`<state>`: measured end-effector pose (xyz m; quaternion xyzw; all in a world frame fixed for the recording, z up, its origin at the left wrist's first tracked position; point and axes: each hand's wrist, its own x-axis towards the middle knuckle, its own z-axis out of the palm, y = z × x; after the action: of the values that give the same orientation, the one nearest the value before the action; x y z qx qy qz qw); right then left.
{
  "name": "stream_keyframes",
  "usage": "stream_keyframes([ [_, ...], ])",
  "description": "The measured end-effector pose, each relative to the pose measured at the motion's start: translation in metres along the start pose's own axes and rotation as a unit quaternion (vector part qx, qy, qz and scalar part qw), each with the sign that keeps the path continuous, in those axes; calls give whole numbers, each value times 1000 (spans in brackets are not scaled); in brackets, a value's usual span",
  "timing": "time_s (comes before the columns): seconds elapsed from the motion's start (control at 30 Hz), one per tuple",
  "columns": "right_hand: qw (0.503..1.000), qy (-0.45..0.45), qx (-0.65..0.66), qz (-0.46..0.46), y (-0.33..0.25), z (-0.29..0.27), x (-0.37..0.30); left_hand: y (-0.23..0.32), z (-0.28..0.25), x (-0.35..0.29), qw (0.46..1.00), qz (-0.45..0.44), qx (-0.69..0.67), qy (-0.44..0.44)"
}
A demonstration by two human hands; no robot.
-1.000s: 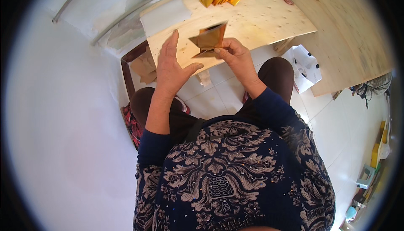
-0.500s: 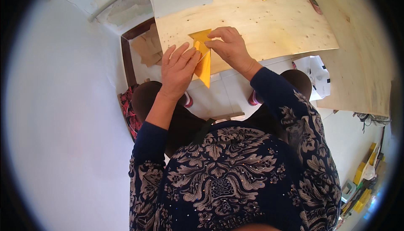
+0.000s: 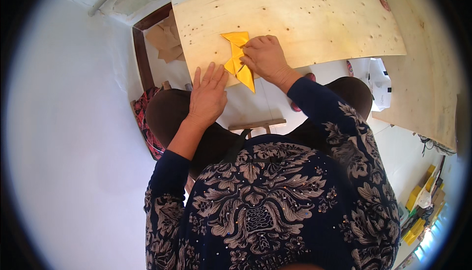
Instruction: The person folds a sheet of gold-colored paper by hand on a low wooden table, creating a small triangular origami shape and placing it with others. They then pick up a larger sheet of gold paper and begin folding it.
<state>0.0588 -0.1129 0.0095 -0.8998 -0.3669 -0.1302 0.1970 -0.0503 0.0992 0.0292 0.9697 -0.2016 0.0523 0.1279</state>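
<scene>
Folded gold paper (image 3: 237,58) lies at upper centre on the plywood table (image 3: 314,19); right hand (image 3: 263,56) presses it with curled fingers; left hand (image 3: 209,95) rests flat, fingers spread, just beside it.

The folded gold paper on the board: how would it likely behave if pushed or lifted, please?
The folded gold paper looks thin and glossy, so probably light and prone to sliding on the plywood board. Its tip overhangs the edge, so it may flop there. The right hand presses it down.
</scene>
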Motion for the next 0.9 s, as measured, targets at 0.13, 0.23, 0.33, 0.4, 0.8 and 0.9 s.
stream_keyframes([
  [0.13,999,7,-22,38,-11,3,-1,1,-7,9,999,-32,12,36],
  [0.23,999,29,-28,34,-9,4,-3,5,1,22,999,15,29,14],
  [0.33,999,32,-24,29,-7,6,-4,9,12,23,999,34,33,-16],
  [0.4,998,44,-24,23,-6,8,-5,12,16,17,1000,14,17,-17],
  [0.8,999,13,-36,38,-7,7,-6,8,1,35,999,24,-29,-28],
  [0.9,999,19,-37,26,-6,8,-8,7,5,32,997,15,-20,-74],
])
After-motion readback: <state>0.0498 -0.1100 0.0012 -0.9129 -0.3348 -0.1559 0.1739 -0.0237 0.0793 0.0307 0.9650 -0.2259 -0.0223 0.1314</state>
